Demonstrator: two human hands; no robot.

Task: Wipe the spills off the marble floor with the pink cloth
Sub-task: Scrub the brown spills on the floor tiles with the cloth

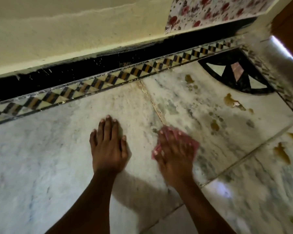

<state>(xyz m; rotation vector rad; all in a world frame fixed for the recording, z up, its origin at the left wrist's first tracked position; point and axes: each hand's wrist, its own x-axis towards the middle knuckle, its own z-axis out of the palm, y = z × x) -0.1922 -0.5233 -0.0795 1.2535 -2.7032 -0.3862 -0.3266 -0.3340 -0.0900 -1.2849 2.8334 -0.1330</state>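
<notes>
Item one, nearest us: our two bare forearms, reaching out over the marble floor [41, 157].

Item two: left hand [108, 146], lying palm down with fingers spread flat on the stone, holding nothing; we are judging it a brace.

Item three: right hand [174, 149], blurred, fingers spread and pressing down on the pink cloth [169, 134], which is lying bunched under the palm just right of the slab joint. We are judging the wiping step to be under way.

Item four, farther right: brown spills [233, 103], several puddles and drops well apart from the cloth, a larger one [282, 153] sitting near the right edge. We are reckoning the next move calls for carrying the cloth rightward and outward over these.

Item five, far: chequered border strip [125, 75], black skirting, cream wall [74, 31], floral fabric [210, 10].

Item six, writing: we are finding no brands, labels or lettering.
</notes>
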